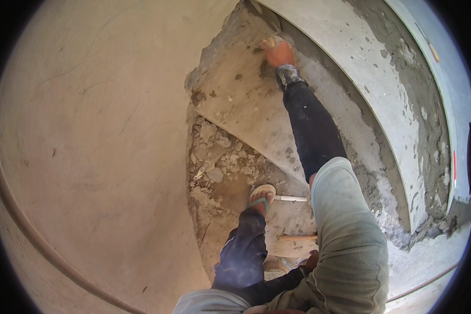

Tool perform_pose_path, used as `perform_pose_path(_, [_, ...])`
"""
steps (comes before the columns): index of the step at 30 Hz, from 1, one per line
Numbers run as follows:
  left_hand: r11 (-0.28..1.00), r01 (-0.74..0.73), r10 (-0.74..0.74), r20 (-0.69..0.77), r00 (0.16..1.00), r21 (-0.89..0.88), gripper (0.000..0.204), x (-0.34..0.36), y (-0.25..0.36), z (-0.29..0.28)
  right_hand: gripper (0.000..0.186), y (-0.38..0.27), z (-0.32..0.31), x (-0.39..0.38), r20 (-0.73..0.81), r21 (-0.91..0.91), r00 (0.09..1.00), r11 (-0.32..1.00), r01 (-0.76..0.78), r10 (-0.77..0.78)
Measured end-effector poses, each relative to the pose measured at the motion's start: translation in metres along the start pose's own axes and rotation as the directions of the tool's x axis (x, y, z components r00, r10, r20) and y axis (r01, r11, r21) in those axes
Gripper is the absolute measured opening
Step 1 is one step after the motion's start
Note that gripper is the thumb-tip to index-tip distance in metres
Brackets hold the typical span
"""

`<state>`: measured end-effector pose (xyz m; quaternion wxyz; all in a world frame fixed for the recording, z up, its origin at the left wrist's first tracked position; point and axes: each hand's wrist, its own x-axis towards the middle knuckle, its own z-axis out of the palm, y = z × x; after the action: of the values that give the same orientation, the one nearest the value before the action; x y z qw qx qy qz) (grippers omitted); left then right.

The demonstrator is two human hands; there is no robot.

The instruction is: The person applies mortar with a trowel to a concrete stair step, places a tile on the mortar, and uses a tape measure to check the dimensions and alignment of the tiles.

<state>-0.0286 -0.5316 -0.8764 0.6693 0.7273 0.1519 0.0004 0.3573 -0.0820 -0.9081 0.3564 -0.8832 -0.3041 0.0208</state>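
My right hand (279,52) reaches far out over a dusty concrete step (235,91), its fingers curled down close to the surface. A pale patch shows at the fingers, but I cannot make out what they hold. A grey-smeared cuff and dark sleeve cover that arm. My left hand (312,260) is low in the view, partly hidden by my right sleeve and upper arm. Just beyond it lies a wooden stick or handle (296,237); whether the hand touches it is unclear.
Broken rubble (220,157) lies on the lower step beside my sandalled foot (261,199). A white rod (290,198) is next to the foot. A plastered wall (104,146) rises on the left. To the right curve pale slabs (371,78) with wet mortar (426,115).
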Motion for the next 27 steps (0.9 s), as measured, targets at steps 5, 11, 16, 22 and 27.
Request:
perform_pose_path(5, [1.0,0.015,-0.015,-0.008,1.0,-0.003,0.024,-0.003,-0.002,0.002,0.056,0.018,-0.003,-0.008,-0.004,0.051,1.0,0.999,-0.002,0.002])
perform_pose_path(11, [1.0,0.016,-0.016,0.003,1.0,0.022,0.023,-0.012,0.003,0.01,0.06,0.052,-0.025,-0.053,-0.022,0.023,0.995,0.995,-0.094,0.095])
perform_pose_path(16, [0.998,-0.011,0.008,0.055,0.998,0.06,0.022,-0.032,0.006,0.027,0.058,0.11,-0.047,-0.081,-0.082,0.033,0.994,0.997,-0.066,0.069])
perform_pose_path(22, [0.972,-0.051,0.017,0.144,0.989,0.231,0.021,-0.068,0.009,0.041,0.05,0.125,-0.086,-0.142,-0.129,0.039,0.99,0.998,-0.054,0.059])
perform_pose_path(27, [0.879,-0.197,0.036,0.352,0.935,0.435,0.02,-0.092,0.025,0.047,0.049,0.179,-0.156,-0.259,-0.144,-0.058,0.977,0.984,-0.166,0.156])
